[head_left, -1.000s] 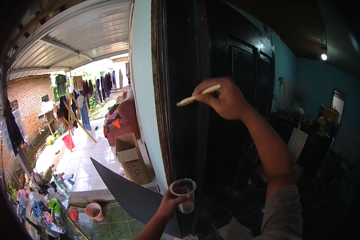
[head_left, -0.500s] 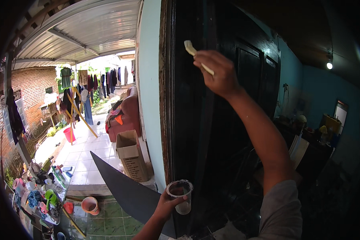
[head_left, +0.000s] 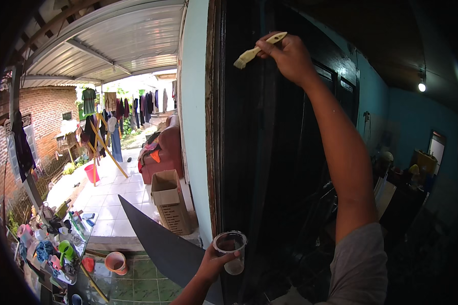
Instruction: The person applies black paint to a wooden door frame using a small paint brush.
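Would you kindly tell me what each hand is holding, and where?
Right hand: a paintbrush, by its handle. Left hand: a clear cup, by its side.

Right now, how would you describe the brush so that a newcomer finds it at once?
Find the dark door right of the pale blue wall. High in front of it, the right hand grips the brush. It is pale yellow with short bristles, unlike the clear cup in the left hand.

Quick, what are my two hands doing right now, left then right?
Left hand: closed around a clear plastic cup.
Right hand: closed on the handle of a pale paintbrush, raised in front of the dark door.
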Demonstrator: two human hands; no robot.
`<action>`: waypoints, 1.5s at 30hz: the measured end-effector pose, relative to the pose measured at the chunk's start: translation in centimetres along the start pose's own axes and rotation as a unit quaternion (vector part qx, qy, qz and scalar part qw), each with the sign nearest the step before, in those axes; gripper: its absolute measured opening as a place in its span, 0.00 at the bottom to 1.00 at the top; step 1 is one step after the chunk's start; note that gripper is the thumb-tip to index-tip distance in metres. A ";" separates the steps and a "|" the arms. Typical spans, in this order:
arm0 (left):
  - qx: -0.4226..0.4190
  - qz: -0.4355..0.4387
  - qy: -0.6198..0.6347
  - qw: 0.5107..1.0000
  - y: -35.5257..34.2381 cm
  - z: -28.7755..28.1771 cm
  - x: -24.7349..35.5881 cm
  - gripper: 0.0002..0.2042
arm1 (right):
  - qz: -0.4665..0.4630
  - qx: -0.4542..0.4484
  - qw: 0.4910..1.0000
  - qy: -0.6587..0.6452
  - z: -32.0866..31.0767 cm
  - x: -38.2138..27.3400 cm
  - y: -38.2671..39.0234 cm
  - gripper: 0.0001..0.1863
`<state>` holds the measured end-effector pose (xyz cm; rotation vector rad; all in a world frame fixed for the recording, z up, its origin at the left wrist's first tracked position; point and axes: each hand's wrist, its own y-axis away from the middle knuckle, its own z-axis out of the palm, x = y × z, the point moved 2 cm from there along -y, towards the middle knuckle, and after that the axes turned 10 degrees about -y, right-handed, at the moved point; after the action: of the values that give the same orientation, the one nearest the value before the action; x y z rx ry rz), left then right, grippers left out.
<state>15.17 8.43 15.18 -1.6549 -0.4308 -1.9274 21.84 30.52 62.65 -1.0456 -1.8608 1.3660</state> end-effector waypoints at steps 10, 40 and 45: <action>-0.011 -0.013 -0.023 1.000 -0.1 0.4 -0.3 0.41 | -0.296 -0.001 0.944 0.148 4.5 -0.2 10.2 0.08; -0.035 -0.008 -0.029 0.999 1.2 -2.1 0.8 0.37 | -0.123 -0.130 0.983 0.033 7.4 -8.3 25.2 0.08; -0.048 0.075 -0.115 0.989 1.7 -4.2 -2.1 0.43 | 0.266 0.131 0.917 -0.266 6.0 -12.1 30.4 0.07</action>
<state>13.04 5.14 12.12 -1.9232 -0.2952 -1.6786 30.47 22.11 31.61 -1.1661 -1.7262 2.3459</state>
